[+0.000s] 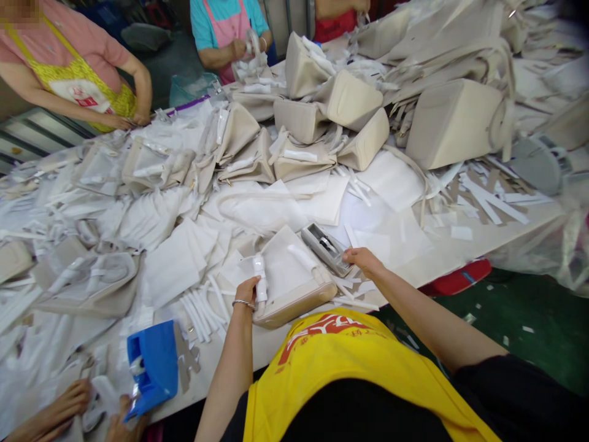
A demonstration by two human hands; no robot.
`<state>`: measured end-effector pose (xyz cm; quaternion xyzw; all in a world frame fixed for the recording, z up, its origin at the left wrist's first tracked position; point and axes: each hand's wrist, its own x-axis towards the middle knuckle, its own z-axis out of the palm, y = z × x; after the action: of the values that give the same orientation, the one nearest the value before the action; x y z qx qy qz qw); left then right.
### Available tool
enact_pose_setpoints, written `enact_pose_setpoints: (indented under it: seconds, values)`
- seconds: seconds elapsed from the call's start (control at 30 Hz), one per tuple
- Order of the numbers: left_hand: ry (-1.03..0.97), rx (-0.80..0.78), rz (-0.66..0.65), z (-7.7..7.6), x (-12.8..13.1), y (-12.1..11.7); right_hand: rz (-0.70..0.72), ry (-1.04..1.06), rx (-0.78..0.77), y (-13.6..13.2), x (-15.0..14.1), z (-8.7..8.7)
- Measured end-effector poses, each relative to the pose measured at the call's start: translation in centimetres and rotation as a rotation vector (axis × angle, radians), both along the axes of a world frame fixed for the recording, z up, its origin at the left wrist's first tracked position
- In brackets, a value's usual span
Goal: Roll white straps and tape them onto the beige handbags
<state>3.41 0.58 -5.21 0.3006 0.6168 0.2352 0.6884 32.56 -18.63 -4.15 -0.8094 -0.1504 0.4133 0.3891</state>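
A beige handbag lies flat on the table's near edge, right in front of me. Its handle is wrapped in white foam, and my left hand is closed around that wrapped handle. My right hand reaches to the bag's right and its fingers rest on a grey tape dispenser lying just beyond the bag. Whether the right fingers grip the dispenser or only touch it is unclear.
White wrapping sheets and foam strips cover the table. Many beige bags are heaped at the back and right. A blue tape dispenser sits at lower left by another person's hands. Other workers stand at the far side.
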Motion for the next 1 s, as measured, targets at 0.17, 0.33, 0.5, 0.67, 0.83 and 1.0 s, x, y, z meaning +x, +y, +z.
enact_pose_setpoints:
  seconds: [0.17,0.33,0.5,0.67,0.83,1.0]
  values:
    - [0.004,-0.012,-0.01,-0.2,0.0,0.1,-0.044,-0.043,0.172,-2.2,-0.4,1.9]
    - [0.007,-0.01,0.006,-0.4,0.0,0.2,-0.083,0.155,0.092,-5.1,-1.0,2.3]
    - [-0.005,0.002,-0.001,-0.4,-0.1,0.1,-0.18,0.199,0.015,-6.4,-1.7,-0.3]
    - [0.008,0.05,-0.06,-0.4,-0.1,0.0,-0.03,0.009,0.018,-6.2,-1.2,-2.2]
    - [0.04,0.086,-0.099,-1.0,-0.6,-0.1,0.257,-0.348,-0.08,-6.9,0.8,-3.7]
    - [0.068,0.11,-0.109,-1.7,-1.3,0.1,0.323,-0.496,-0.216,-8.2,2.9,-2.9]
